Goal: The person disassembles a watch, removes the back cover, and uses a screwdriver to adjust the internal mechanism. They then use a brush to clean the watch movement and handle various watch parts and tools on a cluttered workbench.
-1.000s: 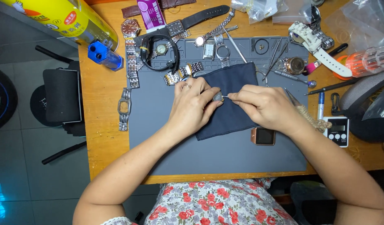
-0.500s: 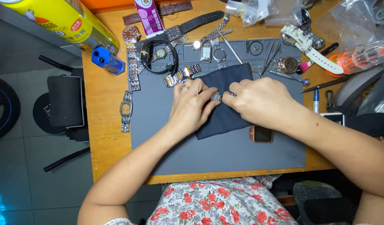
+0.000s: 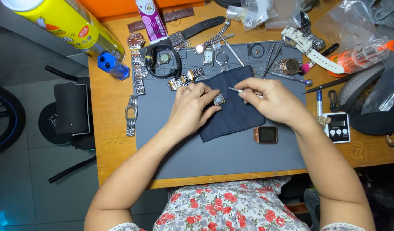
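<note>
My left hand [image 3: 192, 108] pinches a small square silver watch case [image 3: 219, 99] against a dark blue cloth [image 3: 235, 112] spread on the grey work mat [image 3: 231, 156]. Just to its right, my right hand [image 3: 273, 100] grips a thin metal tool [image 3: 236, 90], its tip pointing left and sitting a short way above and right of the watch case. Both hands rest on the cloth.
A rose-gold square smartwatch body [image 3: 266, 134] lies beside the cloth's lower right. Several watches, metal bands and tweezers crowd the mat's far edge. A yellow spray can [image 3: 69, 23] and blue cap [image 3: 113, 65] sit far left, a small digital timer [image 3: 338, 127] right, a white-strapped watch [image 3: 310, 45] far right.
My hands have drawn slightly apart; the tool tip has pulled back from the watch case, which now shows between my left fingers. The camera view has shifted a little.
</note>
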